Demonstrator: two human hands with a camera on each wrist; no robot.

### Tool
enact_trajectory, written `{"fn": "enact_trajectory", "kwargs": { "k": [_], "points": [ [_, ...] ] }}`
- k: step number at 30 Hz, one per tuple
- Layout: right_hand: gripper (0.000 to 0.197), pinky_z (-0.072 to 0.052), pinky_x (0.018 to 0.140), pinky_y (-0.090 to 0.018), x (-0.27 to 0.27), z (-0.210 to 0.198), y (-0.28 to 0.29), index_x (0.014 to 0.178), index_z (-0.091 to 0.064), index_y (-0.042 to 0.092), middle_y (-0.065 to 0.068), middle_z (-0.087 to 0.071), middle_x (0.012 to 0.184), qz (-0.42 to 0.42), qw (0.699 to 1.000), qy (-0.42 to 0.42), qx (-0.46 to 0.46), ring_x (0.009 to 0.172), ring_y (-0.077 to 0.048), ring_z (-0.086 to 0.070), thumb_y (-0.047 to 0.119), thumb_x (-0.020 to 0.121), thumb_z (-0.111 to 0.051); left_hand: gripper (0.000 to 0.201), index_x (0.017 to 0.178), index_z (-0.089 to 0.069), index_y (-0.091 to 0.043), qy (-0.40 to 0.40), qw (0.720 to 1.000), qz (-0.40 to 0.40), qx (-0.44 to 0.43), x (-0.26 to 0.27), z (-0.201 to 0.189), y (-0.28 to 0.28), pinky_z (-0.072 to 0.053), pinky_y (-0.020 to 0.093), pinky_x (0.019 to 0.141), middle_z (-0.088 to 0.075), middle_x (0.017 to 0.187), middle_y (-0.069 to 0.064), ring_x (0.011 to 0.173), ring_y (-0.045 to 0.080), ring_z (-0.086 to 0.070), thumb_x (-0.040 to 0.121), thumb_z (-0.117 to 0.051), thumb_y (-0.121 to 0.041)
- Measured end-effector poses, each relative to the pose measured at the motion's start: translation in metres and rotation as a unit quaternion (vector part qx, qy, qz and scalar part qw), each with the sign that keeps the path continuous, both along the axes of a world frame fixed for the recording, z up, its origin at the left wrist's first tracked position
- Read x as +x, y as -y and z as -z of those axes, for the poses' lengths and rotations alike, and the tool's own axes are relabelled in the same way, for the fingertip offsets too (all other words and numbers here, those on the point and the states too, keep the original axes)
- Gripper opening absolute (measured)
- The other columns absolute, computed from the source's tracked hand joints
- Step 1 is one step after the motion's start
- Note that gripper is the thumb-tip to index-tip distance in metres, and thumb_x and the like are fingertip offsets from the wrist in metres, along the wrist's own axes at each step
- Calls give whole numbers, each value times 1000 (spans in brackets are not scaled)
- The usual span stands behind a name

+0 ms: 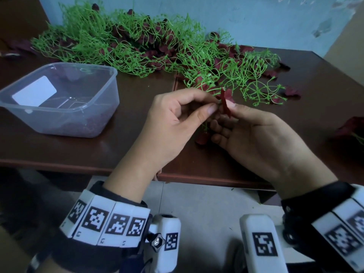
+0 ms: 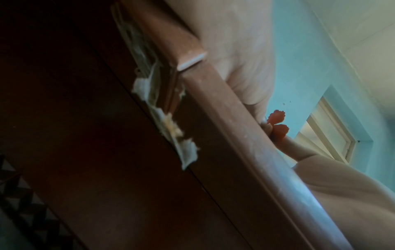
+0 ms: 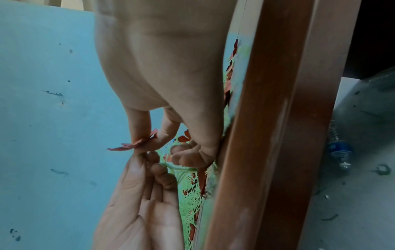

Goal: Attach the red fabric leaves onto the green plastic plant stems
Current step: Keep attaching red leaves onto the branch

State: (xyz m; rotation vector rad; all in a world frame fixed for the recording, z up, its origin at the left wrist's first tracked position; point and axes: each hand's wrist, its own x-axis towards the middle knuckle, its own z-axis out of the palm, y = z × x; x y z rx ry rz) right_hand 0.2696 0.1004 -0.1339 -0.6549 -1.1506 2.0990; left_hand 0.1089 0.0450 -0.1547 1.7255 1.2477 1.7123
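Note:
Over the brown table (image 1: pixel 126 146) my two hands meet. My right hand (image 1: pixel 226 111) pinches a dark red fabric leaf (image 1: pixel 224 104) between thumb and forefinger, edge-on and upright. My left hand (image 1: pixel 213 106) pinches the tip of a green plastic stem (image 1: pixel 204 87) right against that leaf. In the right wrist view the right hand (image 3: pixel 143 143) holds the leaf (image 3: pixel 132 145) flat, and the left hand (image 3: pixel 145 157) touches it from below, with a green stem (image 3: pixel 177 169) running behind. The left wrist view catches the leaf (image 2: pixel 278 121) past the table edge; the stem tip is hidden there.
A big tangle of green stems with red leaves (image 1: pixel 137 46) fills the back of the table. At the left stands a clear plastic tub (image 1: pixel 78 123). Loose red leaves (image 1: pixel 293 91) lie to the right, one (image 1: pixel 202 137) under my hands. The table's front edge (image 1: pixel 78 166) is near my wrists.

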Motion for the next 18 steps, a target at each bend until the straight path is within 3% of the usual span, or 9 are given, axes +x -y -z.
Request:
{"fn": "enact_trajectory", "kwargs": {
  "k": [4, 9, 18],
  "points": [
    [15, -41, 78, -29, 2, 0, -1, 84, -67, 15, -3, -58, 87, -17, 1000, -15, -12, 81, -15, -57, 27, 82, -58, 11, 103, -75, -1, 9, 1000, 6, -4, 0, 0, 0, -56, 26, 85, -77, 95, 7, 92, 15, -73, 95, -69, -2],
    [19, -42, 75, -28, 1, -1, 1, 95, -63, 13, -2, -58, 83, -15, 1000, -4, 3, 77, -14, -57, 25, 80, -58, 10, 102, -75, -8, 3, 1000, -2, -4, 1, -1, 1, -54, 22, 83, -75, 92, 0, 90, 8, -71, 94, -70, -4],
    [16, -40, 80, -30, 4, 0, -1, 89, -63, 14, -4, -59, 88, -20, 999, -19, -15, 81, -15, -57, 27, 84, -58, 10, 101, -74, -8, 14, 1000, 13, -5, 2, 0, 1, -55, 23, 83, -76, 94, 1, 91, 10, -72, 94, -69, -3]
  ]
}}
